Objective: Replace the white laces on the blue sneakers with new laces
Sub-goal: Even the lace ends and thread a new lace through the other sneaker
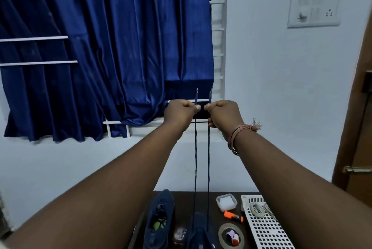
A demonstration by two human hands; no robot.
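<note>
The new dark blue lace [195,168] runs up in two taut, parallel strands from the nearer blue sneaker [199,232] at the table's near edge to both raised hands, its two stiff tips standing just above the fists. The left hand [179,114] is pinched shut on the left strand and the right hand [223,115] on the right strand, the two fists close together but not touching. The lace looks light, soft and limp, so it is best gripped near the hard tips, as here, to even the ends; it likely slides easily through the eyelets. A second blue sneaker [160,220] lies just left of the first on the dark table [182,208], with no lace that I can make out. Toward the table's right edge a white perforated basket [267,232] holds coiled pale laces [256,208]; near it sit a small clear lidded box [226,202], an orange highlighter [233,216] and a tape roll [231,235].
</note>
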